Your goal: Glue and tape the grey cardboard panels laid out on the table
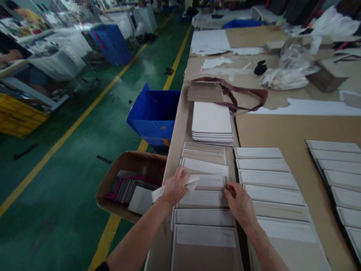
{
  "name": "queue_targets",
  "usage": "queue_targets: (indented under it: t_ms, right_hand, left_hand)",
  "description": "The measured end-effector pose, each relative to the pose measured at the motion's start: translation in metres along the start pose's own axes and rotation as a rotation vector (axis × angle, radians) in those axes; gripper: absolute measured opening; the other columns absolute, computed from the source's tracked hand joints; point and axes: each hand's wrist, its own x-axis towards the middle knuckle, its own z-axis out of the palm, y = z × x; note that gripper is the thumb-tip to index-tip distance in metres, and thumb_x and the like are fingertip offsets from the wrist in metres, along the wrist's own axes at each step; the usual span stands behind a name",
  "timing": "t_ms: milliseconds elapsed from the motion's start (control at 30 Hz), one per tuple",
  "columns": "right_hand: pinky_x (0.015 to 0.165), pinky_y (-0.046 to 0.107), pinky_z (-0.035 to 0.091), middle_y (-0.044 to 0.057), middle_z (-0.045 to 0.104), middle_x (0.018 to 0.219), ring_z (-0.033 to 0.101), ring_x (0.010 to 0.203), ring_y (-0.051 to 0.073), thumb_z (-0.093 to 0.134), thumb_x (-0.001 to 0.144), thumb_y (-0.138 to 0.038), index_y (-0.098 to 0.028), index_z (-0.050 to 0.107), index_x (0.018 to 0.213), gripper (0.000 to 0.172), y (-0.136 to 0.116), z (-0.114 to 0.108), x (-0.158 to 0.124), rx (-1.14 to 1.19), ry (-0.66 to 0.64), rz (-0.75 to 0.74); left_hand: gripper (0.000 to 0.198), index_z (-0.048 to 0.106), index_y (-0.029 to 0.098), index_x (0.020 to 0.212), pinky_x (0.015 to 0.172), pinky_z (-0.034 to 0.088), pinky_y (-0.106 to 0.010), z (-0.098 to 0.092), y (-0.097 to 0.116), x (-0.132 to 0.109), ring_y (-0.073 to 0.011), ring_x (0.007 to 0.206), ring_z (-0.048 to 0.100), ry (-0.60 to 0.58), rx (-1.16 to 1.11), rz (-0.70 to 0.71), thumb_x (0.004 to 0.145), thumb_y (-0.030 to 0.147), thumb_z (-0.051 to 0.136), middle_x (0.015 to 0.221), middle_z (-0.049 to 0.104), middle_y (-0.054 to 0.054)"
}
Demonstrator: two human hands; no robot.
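Note:
My left hand [175, 186] is closed round a crumpled white sheet [192, 183], which looks like paper or thin cloth. It rests over the left side of a row of overlapping flat boards. Opposite it, my right hand [239, 201] has thumb and forefinger pinched at the right edge of a board [210, 183]; the exact contact is partly hidden by the fingers. Just beyond the hands, another board [205, 166] lies slightly askew. Each board shows a pale strip along its far edge. A second overlapping row [267, 177] runs to the right.
Behind the row stands a stack of white boards [211, 118], then brown pieces [205, 92] with a brown strap [254, 98]. On the floor at left are a cardboard box [113, 203] of boards and a blue bin [153, 128]. More boards [341, 173] lie far right; people work at upper left.

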Motion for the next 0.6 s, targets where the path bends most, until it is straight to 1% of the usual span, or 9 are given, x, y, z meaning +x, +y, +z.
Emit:
queue_targets:
  t_ms: [133, 267, 433, 533, 600]
  right_hand:
    - [0.081, 0.036, 0.046, 0.009, 0.065, 0.094, 0.06, 0.087, 0.023, 0.048, 0.085, -0.032, -0.019, 0.06, 0.099, 0.023, -0.0007, 0.0009, 0.0056, -0.003, -0.022, 0.04]
    - [0.081, 0.036, 0.046, 0.009, 0.066, 0.094, 0.061, 0.086, 0.022, 0.047, 0.086, -0.032, -0.018, 0.061, 0.1, 0.024, 0.0021, 0.0018, 0.007, -0.02, -0.047, 0.054]
    - [0.083, 0.036, 0.046, 0.008, 0.066, 0.09, 0.06, 0.086, 0.023, 0.05, 0.085, -0.031, -0.019, 0.061, 0.102, 0.024, 0.0053, 0.0051, 0.0045, -0.063, -0.062, -0.01]
    - [0.082, 0.036, 0.046, 0.008, 0.066, 0.088, 0.06, 0.084, 0.023, 0.05, 0.085, -0.03, -0.018, 0.06, 0.101, 0.023, 0.0067, 0.0077, 0.0066, -0.08, -0.042, -0.012]
    - [0.08, 0.035, 0.046, 0.008, 0.066, 0.087, 0.061, 0.082, 0.023, 0.049, 0.085, -0.032, -0.018, 0.06, 0.098, 0.021, 0.0079, 0.0084, 0.0088, -0.076, -0.055, -0.011]
  left_hand:
    - [0.046, 0.057, 0.025, 0.115, 0.091, 0.052, -0.032, -0.0008, 0.0018, -0.0012, -0.0191, 0.105, 0.06, 0.006, 0.037, -0.021, 0.075, 0.004, 0.049, 0.136, 0.043, -0.006]
    - [0.046, 0.056, 0.024, 0.117, 0.087, 0.053, -0.031, -0.0022, 0.0046, -0.0035, -0.0178, 0.098, 0.061, -0.002, 0.054, -0.032, 0.076, 0.005, 0.047, 0.132, 0.045, -0.006]
    - [0.046, 0.056, 0.024, 0.116, 0.09, 0.051, -0.03, -0.0075, 0.0069, -0.0075, -0.0176, 0.099, 0.059, -0.031, 0.035, -0.018, 0.075, 0.005, 0.049, 0.123, 0.049, -0.006]
    - [0.046, 0.057, 0.025, 0.114, 0.09, 0.051, -0.029, -0.0092, 0.0071, -0.008, -0.0166, 0.1, 0.058, -0.034, 0.013, -0.024, 0.074, 0.004, 0.048, 0.122, 0.05, -0.004]
    - [0.047, 0.058, 0.026, 0.113, 0.089, 0.051, -0.028, -0.0093, 0.0067, -0.0079, -0.0163, 0.1, 0.059, -0.024, -0.007, -0.025, 0.072, 0.004, 0.048, 0.121, 0.05, -0.004]
